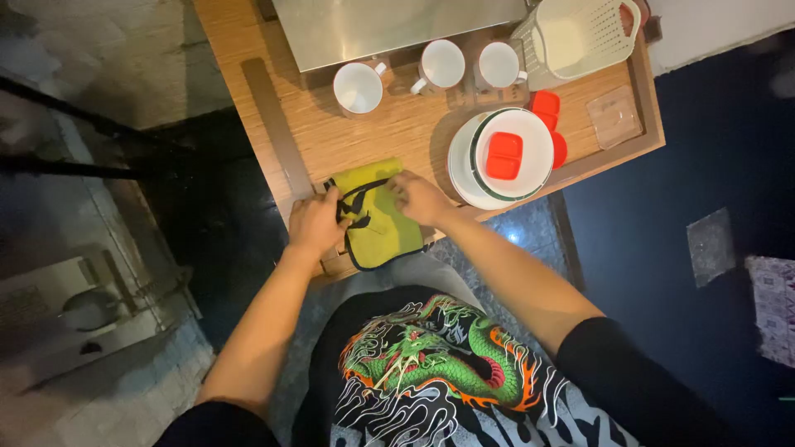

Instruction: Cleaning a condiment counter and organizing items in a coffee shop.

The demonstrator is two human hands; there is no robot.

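Observation:
A yellow-green cloth pouch [379, 219] with black trim and a black strap lies at the near edge of the wooden table [397, 128]. My left hand [316, 223] rests on the pouch's left side, fingers pinching the black strap. On the pouch's upper right part lies my right hand [421, 197], fingers curled down and pressing the fabric. Both forearms reach in from below.
Three white mugs [440, 64] stand in a row behind the pouch. To the right is a stack of white plates [476, 178] with a red divided dish [503, 155] on top. A cream plastic basket [575, 37], a clear lid [613, 116] and a metal sheet [389, 29] sit farther back.

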